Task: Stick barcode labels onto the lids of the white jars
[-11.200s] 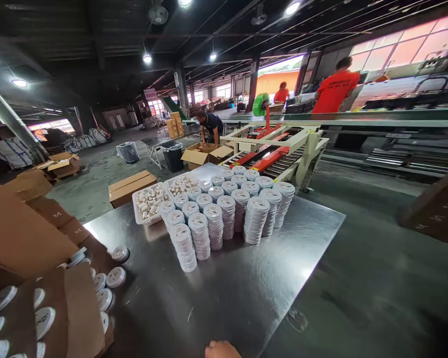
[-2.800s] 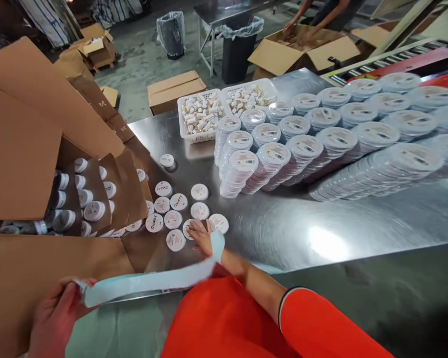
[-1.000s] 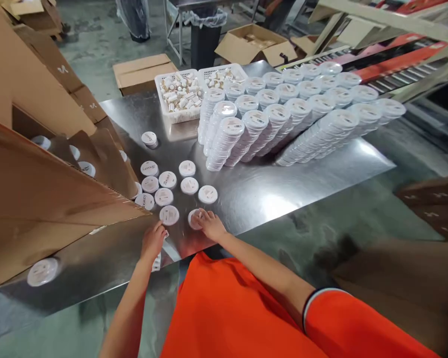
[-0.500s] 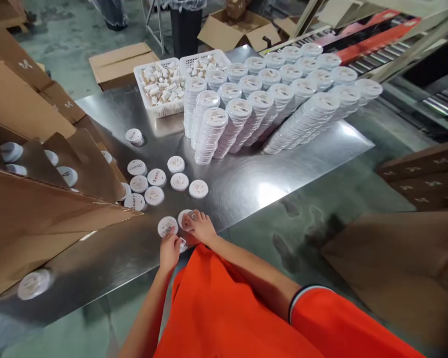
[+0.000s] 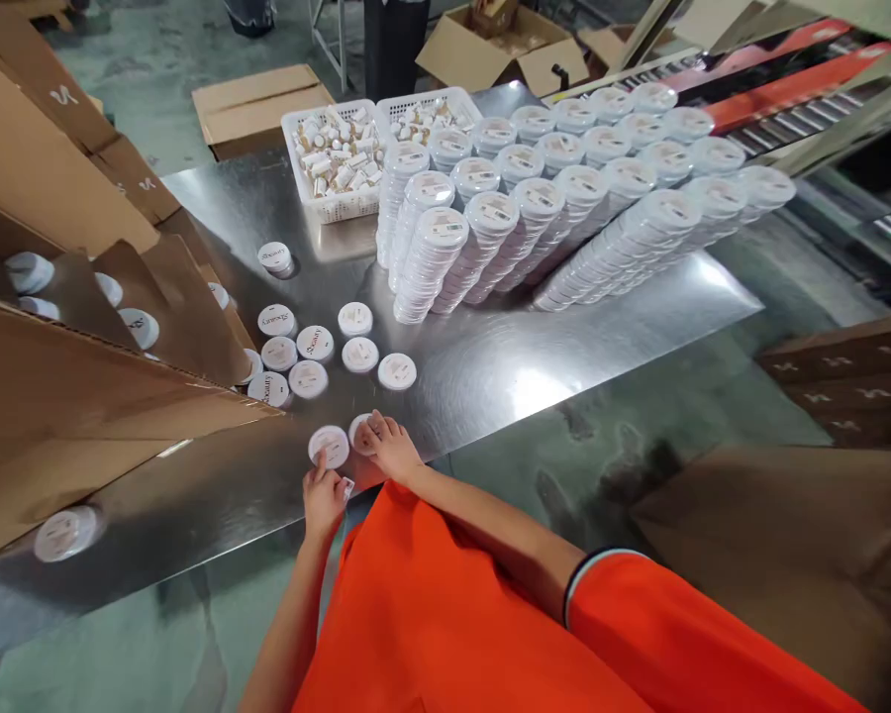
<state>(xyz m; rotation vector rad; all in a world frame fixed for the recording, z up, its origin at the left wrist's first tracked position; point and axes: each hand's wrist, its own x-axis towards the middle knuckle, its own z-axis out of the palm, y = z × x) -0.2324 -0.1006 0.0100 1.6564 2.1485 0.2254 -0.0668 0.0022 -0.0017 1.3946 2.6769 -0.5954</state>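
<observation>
On the steel table top (image 5: 490,371), several flat round white pots with printed lids lie in loose rows. My left hand (image 5: 324,500) is at the table's front edge, its fingertips against one pot (image 5: 330,447) and a small white strip (image 5: 347,488) pinched beside it. My right hand (image 5: 390,448) rests over the neighbouring pot (image 5: 359,434), its fingers curled across the lid. Long rows of stacked pots (image 5: 564,228) lie tilted behind them. My orange sleeve (image 5: 639,634) and top fill the bottom of the view.
Two white baskets (image 5: 327,168) of small cream-and-gold vials stand behind the stacks. A cardboard carton with dividers (image 5: 155,317) holding pots leans in from the left, with one loose pot (image 5: 65,533) below it. Conveyor rollers (image 5: 787,124) run at upper right.
My head view has shifted slightly. Since the earlier frames, my left hand has come from the carton flap to the table's front edge, and the long pale strip has gone from view.
</observation>
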